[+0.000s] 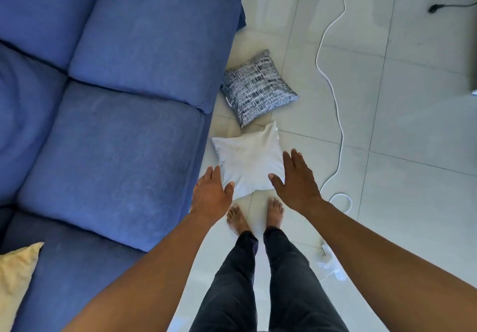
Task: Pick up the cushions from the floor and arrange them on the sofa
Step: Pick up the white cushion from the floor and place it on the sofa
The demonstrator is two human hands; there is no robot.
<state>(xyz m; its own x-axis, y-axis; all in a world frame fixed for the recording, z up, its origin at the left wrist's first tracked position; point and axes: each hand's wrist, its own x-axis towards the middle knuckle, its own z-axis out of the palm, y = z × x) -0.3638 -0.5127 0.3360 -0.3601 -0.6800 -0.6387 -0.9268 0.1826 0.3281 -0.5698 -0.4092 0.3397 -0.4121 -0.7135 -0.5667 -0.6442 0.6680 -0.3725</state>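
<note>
Here we stand beside the big blue fabric sofa (108,125); on the pale tiled floor (400,125) lie a navy-and-white patterned cushion (258,89) and a plain white cushion (247,164). Our left hand (210,194) and right hand (299,182), fingers spread and empty, hover over the white one.

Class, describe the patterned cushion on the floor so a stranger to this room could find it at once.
Start at the blue sofa and look at the tiled floor along its front edge. Two cushions lie there; the patterned cushion is the one farther from the person's feet. Unlike the plain white cushion beside it, it has dark-and-white dashes.
</note>
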